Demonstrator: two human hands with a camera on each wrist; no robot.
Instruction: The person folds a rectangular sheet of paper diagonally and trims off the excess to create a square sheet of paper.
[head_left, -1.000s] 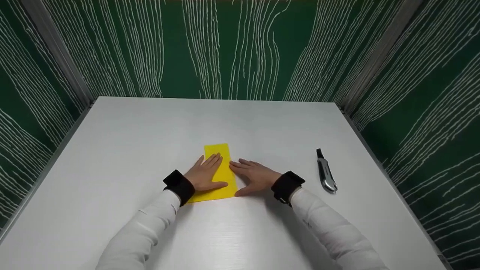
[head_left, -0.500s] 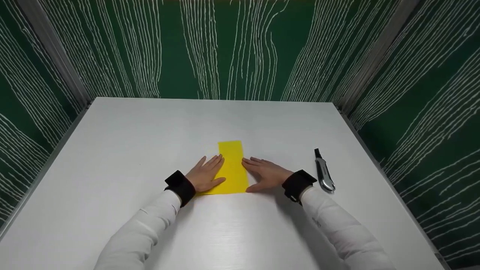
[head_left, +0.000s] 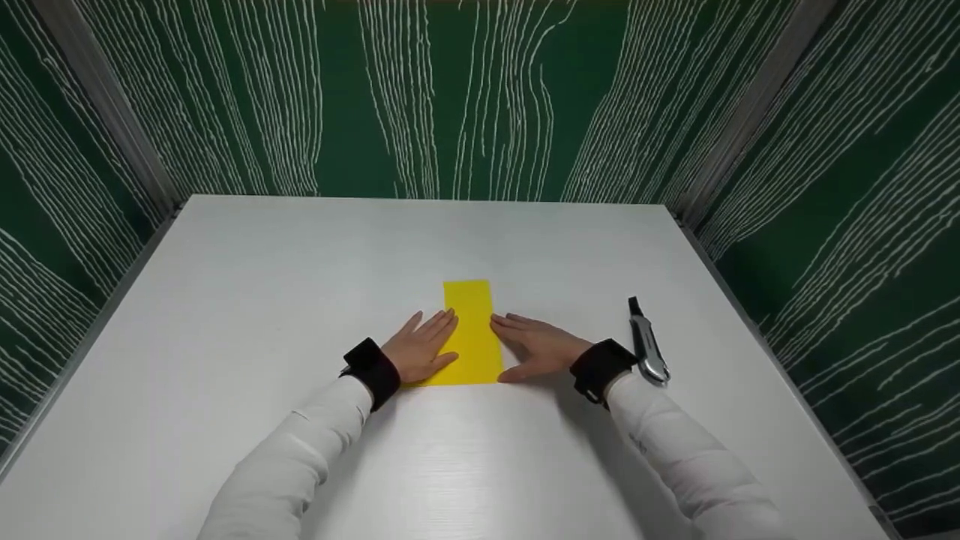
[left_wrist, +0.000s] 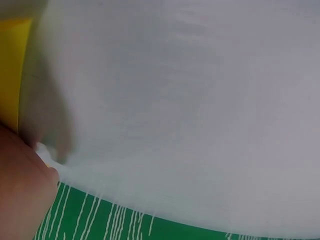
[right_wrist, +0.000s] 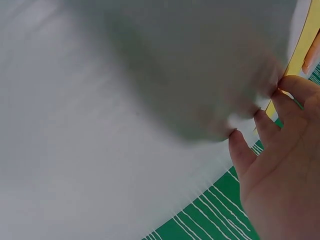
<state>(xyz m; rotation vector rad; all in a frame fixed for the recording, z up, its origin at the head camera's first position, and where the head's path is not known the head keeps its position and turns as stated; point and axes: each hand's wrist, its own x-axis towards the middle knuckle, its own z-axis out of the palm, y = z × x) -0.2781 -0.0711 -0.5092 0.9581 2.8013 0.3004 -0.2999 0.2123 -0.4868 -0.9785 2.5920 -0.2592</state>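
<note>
A yellow sheet of paper (head_left: 474,337) lies flat on the white table, its far end narrow and upright in the head view. Across its left side rests my left hand (head_left: 421,349), fingers straight and spread, thumb toward the middle of the sheet. My right hand (head_left: 541,346) stands at the sheet's right edge, with fingertips and thumb tip touching that edge and the fingers straight. In the right wrist view the right hand (right_wrist: 285,145) has its fingertips down on the table beside the yellow edge. Part of the sheet is hidden under the left hand.
A grey and black utility knife (head_left: 649,343) lies on the table to the right, close to the right wristband (head_left: 602,370). Green walls with white wavy lines (head_left: 480,97) stand behind the white table (head_left: 225,300) and along both sides.
The yellow paper has slid to the right and slightly away from me. My right hand has moved right with its edge. The left hand has shifted a little to the right.
</note>
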